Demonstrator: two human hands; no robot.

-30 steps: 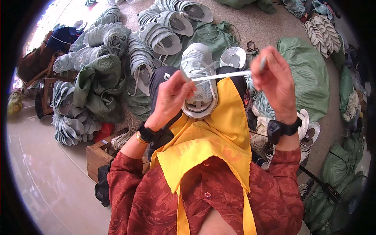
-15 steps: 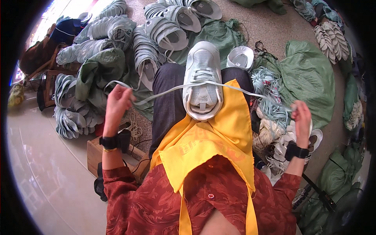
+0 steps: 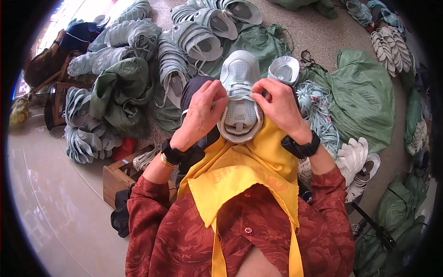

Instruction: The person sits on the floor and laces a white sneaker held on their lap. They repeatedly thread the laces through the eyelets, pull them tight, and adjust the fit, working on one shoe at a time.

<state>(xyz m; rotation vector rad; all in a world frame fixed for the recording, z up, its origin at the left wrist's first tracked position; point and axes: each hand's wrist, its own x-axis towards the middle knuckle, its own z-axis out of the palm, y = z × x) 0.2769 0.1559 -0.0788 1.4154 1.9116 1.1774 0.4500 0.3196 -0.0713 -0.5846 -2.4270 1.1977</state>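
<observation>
On my lap, toe pointing away from me, stands a pale grey-green sneaker upper [image 3: 240,67] with mesh panels and a tongue [image 3: 239,110]. A flat pale shoelace [image 3: 240,96] crosses it over the throat. My left hand [image 3: 201,111] is at the upper's left side, thumb and fingers pinched on the lace by the eyelets. On the opposite side my right hand [image 3: 282,107] pinches the lace, its fingertips near the right eyelets. The palms hide the lace's loose ends for the most part. Beneath the upper lies my yellow apron [image 3: 230,166].
Stacks of nested pale uppers [image 3: 171,69] lie ahead and left. A single upper [image 3: 283,69] sits just beyond my right knee. Bundles of pale blue laces [image 3: 318,111] and a green sack [image 3: 362,99] are to the right. A wooden box [image 3: 115,182] stands left of me.
Both hands have come inward from wide apart to the upper's throat. The lace, earlier stretched out to both sides, is now gathered close over the upper.
</observation>
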